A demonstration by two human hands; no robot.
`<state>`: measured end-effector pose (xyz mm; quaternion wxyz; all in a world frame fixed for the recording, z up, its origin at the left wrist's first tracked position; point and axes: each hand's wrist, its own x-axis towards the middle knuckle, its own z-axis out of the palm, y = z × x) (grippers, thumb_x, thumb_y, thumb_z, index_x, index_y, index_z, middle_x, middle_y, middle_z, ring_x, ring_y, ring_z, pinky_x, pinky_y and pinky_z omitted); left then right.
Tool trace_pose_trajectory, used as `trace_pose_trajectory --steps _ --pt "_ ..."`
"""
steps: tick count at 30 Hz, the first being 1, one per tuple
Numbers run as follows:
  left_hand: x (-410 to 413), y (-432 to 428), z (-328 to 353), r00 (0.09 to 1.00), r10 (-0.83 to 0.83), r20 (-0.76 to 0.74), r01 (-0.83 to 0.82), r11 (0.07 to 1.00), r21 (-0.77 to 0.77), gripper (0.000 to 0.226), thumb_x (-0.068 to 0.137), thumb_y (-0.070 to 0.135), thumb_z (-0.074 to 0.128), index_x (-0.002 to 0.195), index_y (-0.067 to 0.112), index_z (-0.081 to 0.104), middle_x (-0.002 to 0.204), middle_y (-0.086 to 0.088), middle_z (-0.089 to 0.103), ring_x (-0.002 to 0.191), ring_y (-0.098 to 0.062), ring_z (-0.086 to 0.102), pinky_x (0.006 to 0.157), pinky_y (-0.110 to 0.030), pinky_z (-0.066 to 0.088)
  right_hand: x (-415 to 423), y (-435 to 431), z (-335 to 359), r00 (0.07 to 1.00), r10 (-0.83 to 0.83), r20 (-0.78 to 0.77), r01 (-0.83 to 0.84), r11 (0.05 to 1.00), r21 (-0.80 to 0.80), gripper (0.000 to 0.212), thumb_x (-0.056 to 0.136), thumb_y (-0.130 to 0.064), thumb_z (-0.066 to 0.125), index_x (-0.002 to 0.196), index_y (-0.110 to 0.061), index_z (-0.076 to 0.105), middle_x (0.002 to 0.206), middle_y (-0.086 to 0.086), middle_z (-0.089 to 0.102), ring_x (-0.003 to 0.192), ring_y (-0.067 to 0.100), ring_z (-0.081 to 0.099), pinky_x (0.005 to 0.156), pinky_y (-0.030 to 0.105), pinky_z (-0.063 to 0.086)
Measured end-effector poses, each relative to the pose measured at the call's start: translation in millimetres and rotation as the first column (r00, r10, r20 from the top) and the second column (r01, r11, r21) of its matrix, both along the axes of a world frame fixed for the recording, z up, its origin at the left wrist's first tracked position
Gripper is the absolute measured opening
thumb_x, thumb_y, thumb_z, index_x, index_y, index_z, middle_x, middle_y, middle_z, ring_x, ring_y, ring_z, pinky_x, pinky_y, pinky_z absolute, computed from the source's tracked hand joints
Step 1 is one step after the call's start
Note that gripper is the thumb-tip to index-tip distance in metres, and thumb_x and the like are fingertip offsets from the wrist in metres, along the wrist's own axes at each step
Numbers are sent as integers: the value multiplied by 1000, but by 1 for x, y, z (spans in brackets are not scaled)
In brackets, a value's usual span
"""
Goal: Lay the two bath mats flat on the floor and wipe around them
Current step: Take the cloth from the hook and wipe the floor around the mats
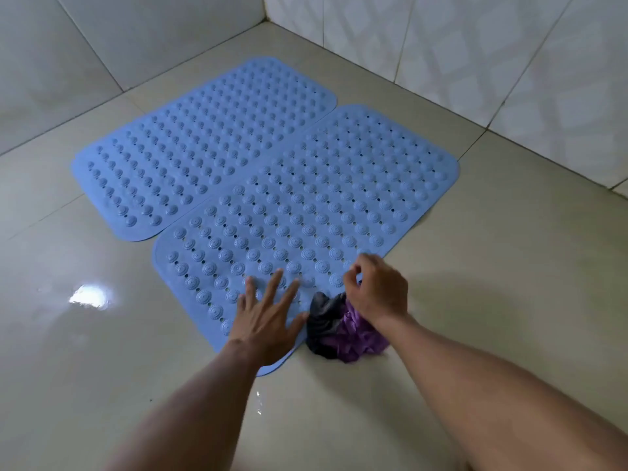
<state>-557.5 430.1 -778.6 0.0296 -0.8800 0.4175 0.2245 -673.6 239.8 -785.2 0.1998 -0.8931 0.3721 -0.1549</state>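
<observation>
Tiled floor [492,283] by wall corner [265,15], wet sheen: 2 bath mats flat, edges touching, far mat [204,147] & near mat [323,205]. L hand [268,328] presses near mat's front corner, fingers spread. R hand [377,294] curled over purple-grey rag [343,334] at mat's edge; grip unclear. Laying looks done, wiping prob. left.

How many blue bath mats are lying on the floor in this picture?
2. The far mat lies flat at the left, toward the wall corner. The near mat lies flat beside it, with the left hand spread over its near corner. None seems hidden.
</observation>
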Motion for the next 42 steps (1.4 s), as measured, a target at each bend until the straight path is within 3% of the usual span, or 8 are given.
trace_pose_trajectory --steps 6,11,14,20,24,28,38,42 --pt "-35 -45 3 966 -258 -12 253 957 -143 72 96 70 26 159 43 5 170 5 -8 156 -25 -6 123 -57 5 33 -41 2 991 45 -128 -45 999 -2 25 87 -29 55 104 -17 67 109 8 59 103 35 53 81 43 46" --pt "-40 -46 -18 890 -449 83 457 877 -147 68 96 60 33 159 45 11 170 0 7 155 -34 9 122 -61 12 43 -58 1 939 91 -333 -31 983 179 44 96 -37 45 139 -27 51 144 -1 42 132 28 36 103 45 40" --pt "-44 -43 -27 902 -411 130 431 875 -223 64 95 56 41 156 40 28 164 -1 31 151 -34 27 118 -59 29 45 -55 -2 930 83 -357 -32 989 147 45 95 -35 48 139 -29 50 144 -1 39 132 28 34 101 44 40" --pt "-46 -11 -27 912 -376 166 408 874 -263 55 98 51 44 150 32 46 158 0 43 148 -33 35 115 -51 39 46 -45 -2 924 40 -381 -5 996 92 45 94 -30 47 139 -26 49 145 2 39 131 30 35 98 46 40" --pt "-45 34 -24 926 -345 154 373 900 -226 52 99 50 42 148 33 47 159 0 41 149 -33 33 115 -51 38 52 -22 -3 936 -31 -350 67 994 91 49 94 -29 48 141 -19 48 154 8 35 142 33 28 108 49 35" --pt "-47 80 -21 936 -306 172 337 922 -191 51 100 50 43 148 36 46 161 1 38 151 -32 27 118 -50 33 53 10 -12 949 61 -309 -37 996 85 51 96 -24 49 146 -16 45 160 9 31 150 32 18 118 51 23" --pt "-49 158 -10 961 -182 206 215 966 -146 47 94 50 52 140 39 55 153 0 50 147 -34 36 113 -53 40 67 63 -17 956 178 -232 -186 982 -14 46 87 -22 62 130 -10 60 146 14 51 143 38 36 112 58 30" --pt "-41 182 -10 969 -104 225 141 978 -155 47 93 50 53 139 39 56 150 -1 52 146 -35 38 114 -52 37 84 74 -15 931 257 -259 -262 965 16 48 91 -27 60 136 -11 57 150 14 46 144 36 33 115 55 29"
